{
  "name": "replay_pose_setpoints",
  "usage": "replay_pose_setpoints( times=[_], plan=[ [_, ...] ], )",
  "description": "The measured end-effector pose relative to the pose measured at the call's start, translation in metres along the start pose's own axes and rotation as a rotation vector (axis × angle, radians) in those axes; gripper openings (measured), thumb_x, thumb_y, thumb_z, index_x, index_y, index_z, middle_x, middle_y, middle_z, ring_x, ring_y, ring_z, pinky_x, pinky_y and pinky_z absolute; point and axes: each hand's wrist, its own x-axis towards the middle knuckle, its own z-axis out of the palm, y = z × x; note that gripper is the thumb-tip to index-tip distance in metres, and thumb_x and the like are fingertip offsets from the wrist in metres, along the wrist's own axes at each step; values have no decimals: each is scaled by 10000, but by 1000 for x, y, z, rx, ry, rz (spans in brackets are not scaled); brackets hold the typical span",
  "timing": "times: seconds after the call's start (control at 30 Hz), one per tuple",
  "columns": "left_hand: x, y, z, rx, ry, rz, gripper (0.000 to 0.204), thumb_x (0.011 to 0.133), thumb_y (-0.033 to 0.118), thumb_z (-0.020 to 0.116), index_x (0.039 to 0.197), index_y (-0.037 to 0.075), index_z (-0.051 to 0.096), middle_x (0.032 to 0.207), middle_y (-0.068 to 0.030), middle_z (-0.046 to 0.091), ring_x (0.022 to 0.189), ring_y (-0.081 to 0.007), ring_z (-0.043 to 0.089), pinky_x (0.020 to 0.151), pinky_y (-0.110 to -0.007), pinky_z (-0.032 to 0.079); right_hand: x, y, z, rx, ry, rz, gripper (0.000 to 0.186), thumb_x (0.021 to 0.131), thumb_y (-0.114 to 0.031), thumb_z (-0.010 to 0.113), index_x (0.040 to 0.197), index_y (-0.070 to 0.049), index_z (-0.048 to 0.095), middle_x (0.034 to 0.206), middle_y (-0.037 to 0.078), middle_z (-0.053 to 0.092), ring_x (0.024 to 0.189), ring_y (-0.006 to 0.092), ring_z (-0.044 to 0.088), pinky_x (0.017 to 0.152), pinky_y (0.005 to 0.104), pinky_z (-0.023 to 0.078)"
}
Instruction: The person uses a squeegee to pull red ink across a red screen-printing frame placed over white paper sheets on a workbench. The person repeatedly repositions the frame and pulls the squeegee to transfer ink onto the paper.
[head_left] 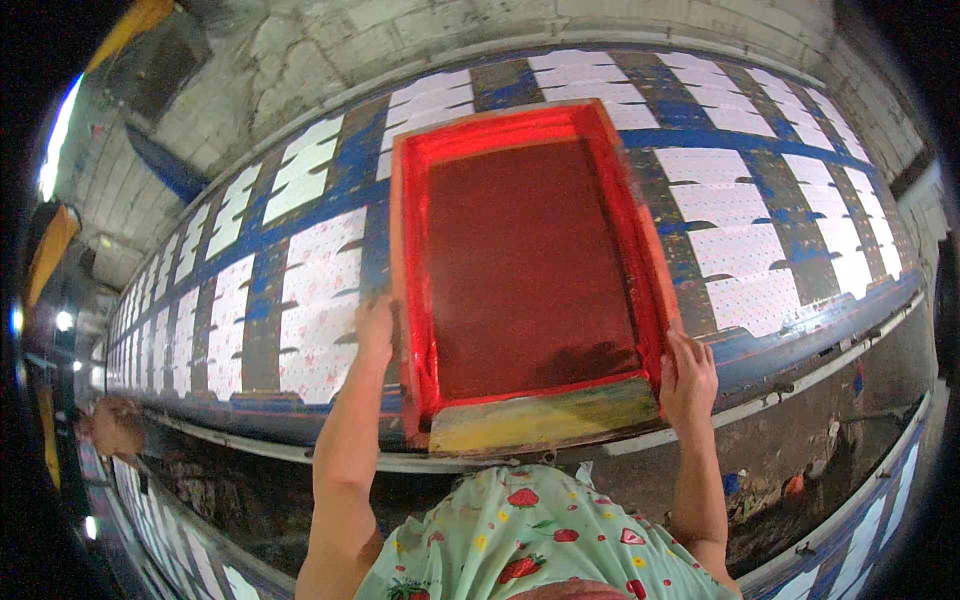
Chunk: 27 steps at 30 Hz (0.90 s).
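Note:
A large screen-printing frame (648, 270) with bright red inner walls lies before me, spanning much of the long table's width. Its dark red mesh (525, 260) fills the middle, and the near end (545, 422) is a board smeared yellow and green. My left hand (377, 325), slightly blurred, is closed on the frame's left side. On the right side near the close corner, my right hand (690, 378) grips the edge with bent fingers. White cut pieces (738, 240) with small coloured dots lie right of the frame; pieces with a reddish pattern (325, 285) lie left.
The blue-stained table (655, 142) carries rows of white pieces and runs far to the left. A pale rail (790, 390) follows its near edge. Behind stands a grey block wall (420, 45). Another table with white pieces (880, 510) shows at lower right, across a littered floor strip (770, 485).

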Motion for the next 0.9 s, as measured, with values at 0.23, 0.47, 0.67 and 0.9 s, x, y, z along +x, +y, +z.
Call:
replay_pose_setpoints(
  times=[0.23, 0.47, 0.67, 0.9],
  plan=[
    [27, -31, 9, 155, -12, 44, 447, 994, 328, 722, 1155, -81, 804, 1138, -310, 807, 1088, -424, 777, 962, -513, 566, -43, -106, 1, 88, -610, -502, 475, 884, -143, 838, 1356, -144, 787, 1403, 138, 754, 1240, 384, 725, 1094, 544, 567],
    [13, -21, 10, 218, 38, 136, 576, 1046, 503, 635, 1152, -39, 801, 1185, -351, 782, 1159, -536, 745, 1022, -583, 556, -23, -161, 37, -190, -618, -539, 476, 896, -205, 805, 1372, -209, 790, 1311, 138, 793, 1245, 358, 753, 1045, 537, 600],
    [7, -15, 15, 262, 53, 323, 546, 1083, 497, 611, 1120, -38, 719, 1096, -306, 786, 1096, -531, 750, 970, -605, 565, 11, -183, 27, -262, -899, -347, 507, 889, -310, 842, 1389, -238, 804, 1164, 148, 843, 1034, 422, 814, 905, 542, 654],
    [12, -15, 17, 260, -4, 263, 553, 1085, 532, 609, 1155, 0, 743, 1146, -287, 788, 1108, -505, 760, 994, -605, 563, -38, -176, 32, -183, -686, -354, 574, 787, -10, 722, 1340, -136, 810, 1259, 154, 818, 1153, 393, 776, 987, 536, 617]
  ],
)
